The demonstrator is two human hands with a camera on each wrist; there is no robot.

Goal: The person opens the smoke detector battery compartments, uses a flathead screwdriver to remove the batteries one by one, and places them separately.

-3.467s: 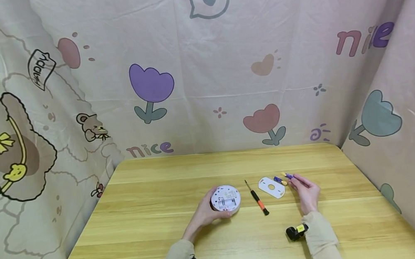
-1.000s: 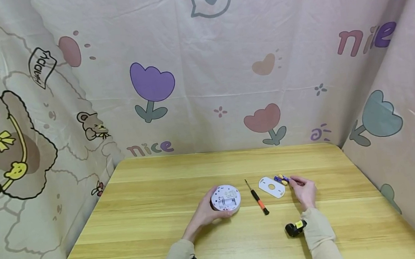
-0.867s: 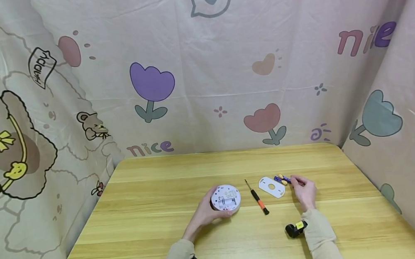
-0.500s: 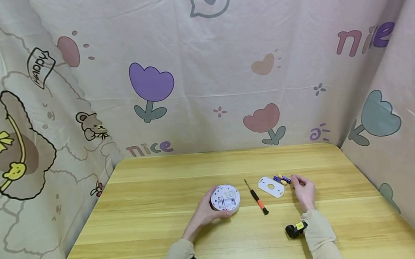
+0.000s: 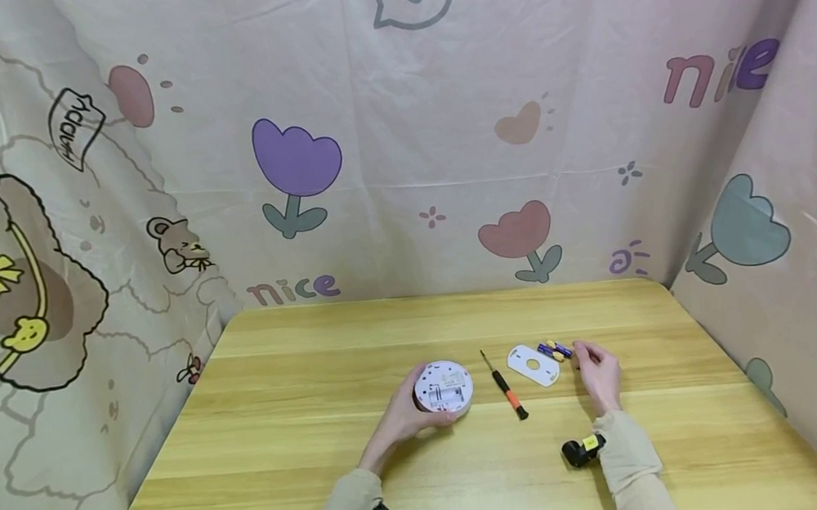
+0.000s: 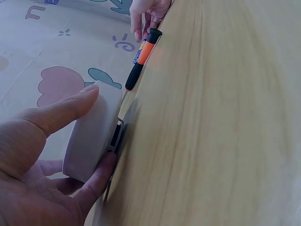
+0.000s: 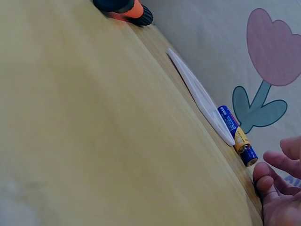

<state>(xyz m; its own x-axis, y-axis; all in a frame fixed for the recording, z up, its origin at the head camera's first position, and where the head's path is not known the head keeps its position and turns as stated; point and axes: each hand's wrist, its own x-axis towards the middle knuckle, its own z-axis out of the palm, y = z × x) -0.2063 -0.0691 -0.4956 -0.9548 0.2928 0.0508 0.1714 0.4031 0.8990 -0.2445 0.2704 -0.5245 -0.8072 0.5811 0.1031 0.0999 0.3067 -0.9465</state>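
My left hand [image 5: 403, 414] grips a round white device [image 5: 442, 387], like a smoke alarm, by its rim. Its back with an open battery compartment faces up in the head view; in the left wrist view the thumb lies on the casing [image 6: 96, 127] and fingers reach beneath. My right hand [image 5: 599, 372] rests at the table just right of two blue-and-yellow batteries [image 5: 555, 351], holding nothing. In the right wrist view, its fingers [image 7: 282, 162] are loosely bent close to the end of a battery [image 7: 239, 136]. The batteries lie side by side against a white oval plate [image 5: 533, 365].
Between the device and the plate lies a black-and-orange screwdriver [image 5: 506, 389], its tip pointing away. The wooden table [image 5: 304, 396] ends at a patterned cloth [image 5: 374, 209] behind and on both sides.
The right hand has set a battery down beside the other one, let go and drawn slightly to the right. The left hand still grips the round device in the same place.
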